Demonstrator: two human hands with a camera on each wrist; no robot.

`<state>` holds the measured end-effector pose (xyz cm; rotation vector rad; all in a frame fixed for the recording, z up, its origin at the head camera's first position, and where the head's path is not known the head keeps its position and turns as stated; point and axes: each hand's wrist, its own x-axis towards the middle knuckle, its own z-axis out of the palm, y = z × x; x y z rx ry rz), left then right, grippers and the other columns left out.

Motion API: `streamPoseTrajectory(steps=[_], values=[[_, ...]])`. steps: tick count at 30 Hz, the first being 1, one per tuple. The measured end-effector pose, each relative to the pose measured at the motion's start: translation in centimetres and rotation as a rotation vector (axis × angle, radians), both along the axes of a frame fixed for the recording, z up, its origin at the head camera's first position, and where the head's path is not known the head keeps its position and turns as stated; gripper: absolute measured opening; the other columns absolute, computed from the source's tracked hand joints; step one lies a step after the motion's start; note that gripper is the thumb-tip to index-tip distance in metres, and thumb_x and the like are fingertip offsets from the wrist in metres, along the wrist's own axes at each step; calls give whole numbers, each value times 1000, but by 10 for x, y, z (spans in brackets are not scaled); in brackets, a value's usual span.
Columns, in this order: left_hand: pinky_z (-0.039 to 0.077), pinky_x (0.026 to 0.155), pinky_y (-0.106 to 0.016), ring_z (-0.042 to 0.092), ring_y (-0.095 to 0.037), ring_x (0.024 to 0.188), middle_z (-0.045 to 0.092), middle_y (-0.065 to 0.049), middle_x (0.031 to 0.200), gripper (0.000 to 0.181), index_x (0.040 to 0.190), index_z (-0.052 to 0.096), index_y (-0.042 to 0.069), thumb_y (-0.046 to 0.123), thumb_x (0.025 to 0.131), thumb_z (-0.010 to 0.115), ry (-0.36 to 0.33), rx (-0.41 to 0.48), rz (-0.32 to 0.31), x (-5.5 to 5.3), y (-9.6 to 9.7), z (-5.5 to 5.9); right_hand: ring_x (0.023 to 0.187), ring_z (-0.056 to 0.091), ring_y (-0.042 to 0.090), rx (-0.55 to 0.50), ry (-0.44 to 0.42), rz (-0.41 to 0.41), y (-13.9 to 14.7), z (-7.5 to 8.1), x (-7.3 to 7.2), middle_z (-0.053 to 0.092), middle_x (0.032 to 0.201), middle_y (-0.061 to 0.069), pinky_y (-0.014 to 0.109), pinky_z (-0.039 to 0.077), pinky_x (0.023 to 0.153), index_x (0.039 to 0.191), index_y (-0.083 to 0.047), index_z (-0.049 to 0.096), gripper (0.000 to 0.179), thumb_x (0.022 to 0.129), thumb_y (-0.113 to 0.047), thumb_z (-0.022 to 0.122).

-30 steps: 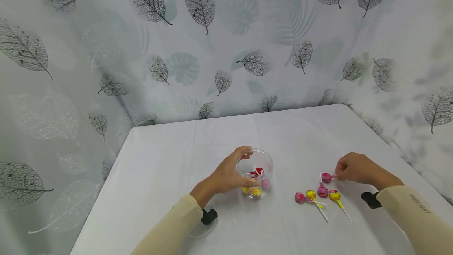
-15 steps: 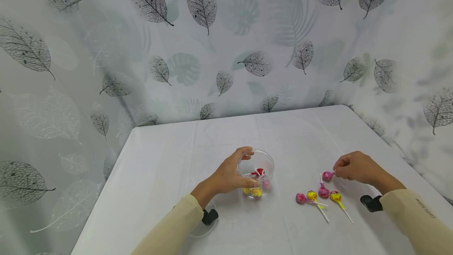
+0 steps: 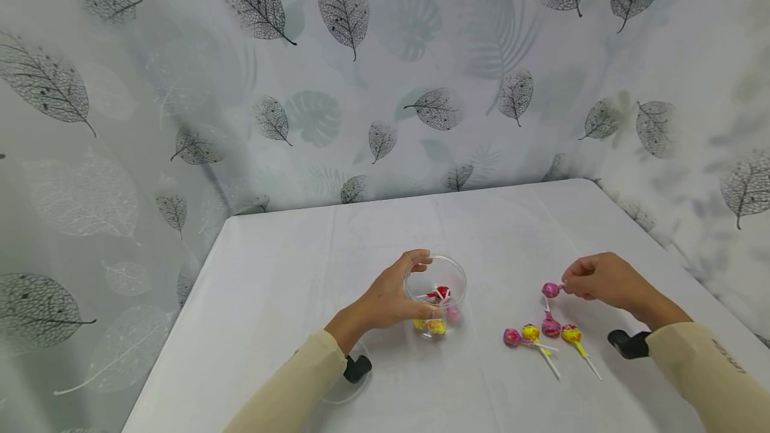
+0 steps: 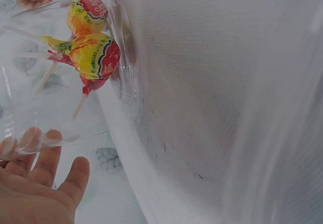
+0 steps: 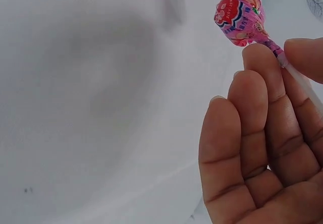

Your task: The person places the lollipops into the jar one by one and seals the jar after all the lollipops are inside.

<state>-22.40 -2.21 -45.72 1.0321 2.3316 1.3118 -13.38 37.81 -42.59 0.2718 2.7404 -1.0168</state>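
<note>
While steadying jar [image 3: 442, 289] — pink lollipop [image 3: 550, 290] pinched

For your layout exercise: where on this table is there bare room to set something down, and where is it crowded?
Bare: the white table behind and left of the clear jar. Crowded: the loose lollipops below the right hand, and near the left hand.

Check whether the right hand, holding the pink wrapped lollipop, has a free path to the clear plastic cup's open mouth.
Probably yes: bare white tablecloth lies between right hand and clear plastic cup; the left hand grips only its left side.
</note>
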Motion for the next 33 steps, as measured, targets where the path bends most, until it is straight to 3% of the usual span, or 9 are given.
streamPoseTrajectory(steps=[7,14,33], values=[[41,115,-53,48,-11,142,52,14,151,98,157,35,26,39,79,92,2,-1,2,0,0,-1,88,62,24,-19,41,13,-10,6,0,74,97,7,38,54,76,109,-1,73,25,99,-25,70],[41,115,-51,48,-11,142,52,14,152,100,158,35,23,38,79,93,4,0,1,-1,0,-1,89,62,24,-35,81,30,-20,13,-1,74,99,7,38,54,77,110,-3,74,27,100,-28,71],[42,113,-51,48,-11,142,51,15,152,96,157,35,28,39,80,91,-1,10,-4,1,-2,0,90,64,23,-83,175,61,-46,32,-2,76,97,4,36,51,76,107,-7,75,27,100,-32,71]])
